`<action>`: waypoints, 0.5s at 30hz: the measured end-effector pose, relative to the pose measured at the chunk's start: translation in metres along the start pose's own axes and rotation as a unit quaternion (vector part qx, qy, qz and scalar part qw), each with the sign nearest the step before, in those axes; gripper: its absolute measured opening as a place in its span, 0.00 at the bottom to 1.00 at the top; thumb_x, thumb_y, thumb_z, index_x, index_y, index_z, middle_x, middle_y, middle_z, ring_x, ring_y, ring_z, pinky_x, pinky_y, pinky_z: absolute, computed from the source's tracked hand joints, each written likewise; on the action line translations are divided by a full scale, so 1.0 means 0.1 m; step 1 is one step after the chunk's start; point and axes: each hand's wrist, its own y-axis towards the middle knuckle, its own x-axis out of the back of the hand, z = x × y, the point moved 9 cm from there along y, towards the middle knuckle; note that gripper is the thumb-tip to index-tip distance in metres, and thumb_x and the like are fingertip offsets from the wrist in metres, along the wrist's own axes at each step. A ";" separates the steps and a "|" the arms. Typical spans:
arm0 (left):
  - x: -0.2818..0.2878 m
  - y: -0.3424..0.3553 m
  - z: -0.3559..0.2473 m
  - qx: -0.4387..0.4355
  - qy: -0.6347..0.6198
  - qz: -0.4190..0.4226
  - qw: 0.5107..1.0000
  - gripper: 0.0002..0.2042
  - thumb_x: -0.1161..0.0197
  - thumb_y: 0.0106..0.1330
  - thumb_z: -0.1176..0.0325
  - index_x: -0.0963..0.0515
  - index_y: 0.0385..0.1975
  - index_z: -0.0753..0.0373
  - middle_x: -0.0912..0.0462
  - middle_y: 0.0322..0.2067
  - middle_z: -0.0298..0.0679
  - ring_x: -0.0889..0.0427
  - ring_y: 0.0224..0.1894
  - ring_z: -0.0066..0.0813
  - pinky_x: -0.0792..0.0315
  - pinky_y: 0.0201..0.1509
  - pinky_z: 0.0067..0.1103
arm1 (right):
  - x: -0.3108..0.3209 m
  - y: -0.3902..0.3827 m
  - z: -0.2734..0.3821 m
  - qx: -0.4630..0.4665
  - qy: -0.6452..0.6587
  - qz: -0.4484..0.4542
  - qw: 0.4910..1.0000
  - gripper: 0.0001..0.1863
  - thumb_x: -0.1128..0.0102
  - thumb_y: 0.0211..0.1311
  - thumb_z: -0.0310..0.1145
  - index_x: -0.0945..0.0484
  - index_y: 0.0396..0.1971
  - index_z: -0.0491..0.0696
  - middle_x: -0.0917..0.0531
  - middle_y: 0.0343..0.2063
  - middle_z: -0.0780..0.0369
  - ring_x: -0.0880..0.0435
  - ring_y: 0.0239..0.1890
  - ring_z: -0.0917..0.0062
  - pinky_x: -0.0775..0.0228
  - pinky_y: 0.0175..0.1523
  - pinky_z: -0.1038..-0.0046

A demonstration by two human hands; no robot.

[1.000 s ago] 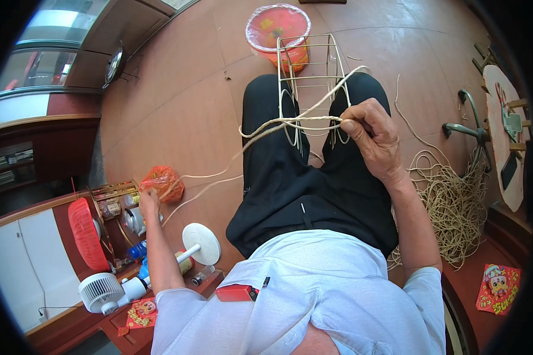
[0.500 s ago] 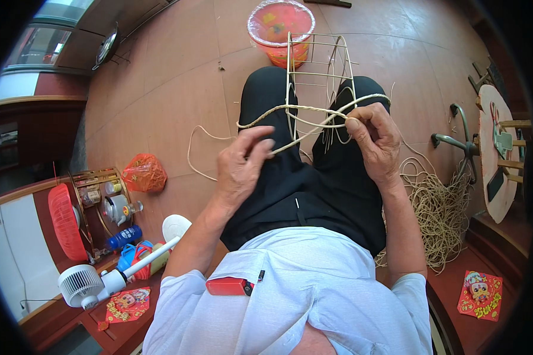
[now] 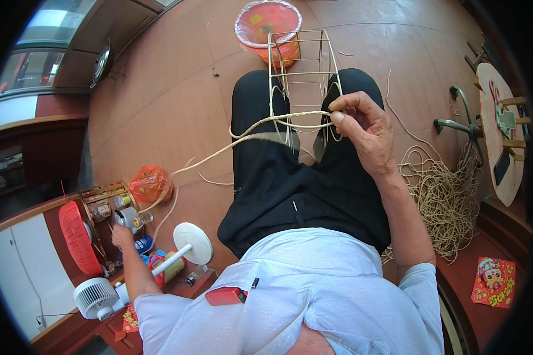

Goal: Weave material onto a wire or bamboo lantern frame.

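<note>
A pale, box-shaped wire frame (image 3: 304, 75) stands between my knees, its near edge wrapped with beige cord. At the near right corner, my right hand (image 3: 366, 129) is closed, thumb and fingers pinching the cord against the frame. From the near left corner a long strand of beige cord (image 3: 201, 161) stretches to the lower left. My left hand (image 3: 122, 235) is at that end, arm extended far out to the left, closed on the strand beside the shelf things. Its fingertips are small and partly hidden.
A red lined bin (image 3: 269, 50) stands beyond the frame. On the right lie a heap of loose cord (image 3: 437, 207) and a metal-legged stand (image 3: 456, 127). Near my left arm are a white fan (image 3: 96, 297), an orange-red bag (image 3: 150, 184), a red basket (image 3: 77, 238) and several bottles.
My left hand has swung from above my lap far out to the left, drawing the strand out long and straighter. My right hand stays at the frame's near right corner.
</note>
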 end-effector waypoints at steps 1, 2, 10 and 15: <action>0.24 -0.04 -0.34 -0.036 0.016 0.001 0.999 0.13 0.41 0.77 0.62 0.10 0.44 0.59 0.07 0.47 0.53 0.06 0.51 0.54 0.15 0.56 0.47 | 0.03 -0.02 0.05 0.026 -0.023 -0.014 0.999 0.03 0.33 0.76 0.25 0.13 0.44 0.43 0.23 0.37 0.73 0.26 0.34 0.91 0.31 0.40 0.83; 0.41 -0.05 -0.55 -0.081 -0.051 -0.019 0.995 0.14 0.40 0.77 0.61 0.10 0.45 0.60 0.07 0.47 0.53 0.07 0.52 0.54 0.16 0.58 0.44 | 0.02 -0.01 0.09 0.053 -0.035 -0.017 0.998 0.05 0.33 0.76 0.24 0.12 0.46 0.44 0.23 0.36 0.73 0.27 0.34 0.91 0.32 0.39 0.83; 3.48 -3.34 -3.27 -0.577 -0.529 -0.084 0.616 0.18 0.32 0.69 0.80 0.15 0.57 0.60 0.11 0.50 0.43 0.12 0.53 0.46 0.18 0.58 0.35 | 0.03 -0.09 0.16 0.167 -0.209 -0.001 0.964 0.07 0.29 0.77 0.28 0.10 0.49 0.44 0.23 0.37 0.68 0.26 0.33 0.88 0.33 0.39 0.81; 3.88 -4.35 -3.81 -0.650 -0.569 -0.146 0.482 0.23 0.30 0.61 0.83 0.15 0.58 0.60 0.19 0.68 0.48 0.17 0.65 0.47 0.19 0.67 0.34 | -0.03 -0.11 0.29 0.186 -0.209 0.006 0.960 0.08 0.37 0.78 0.24 0.11 0.48 0.42 0.22 0.35 0.65 0.25 0.32 0.84 0.31 0.38 0.78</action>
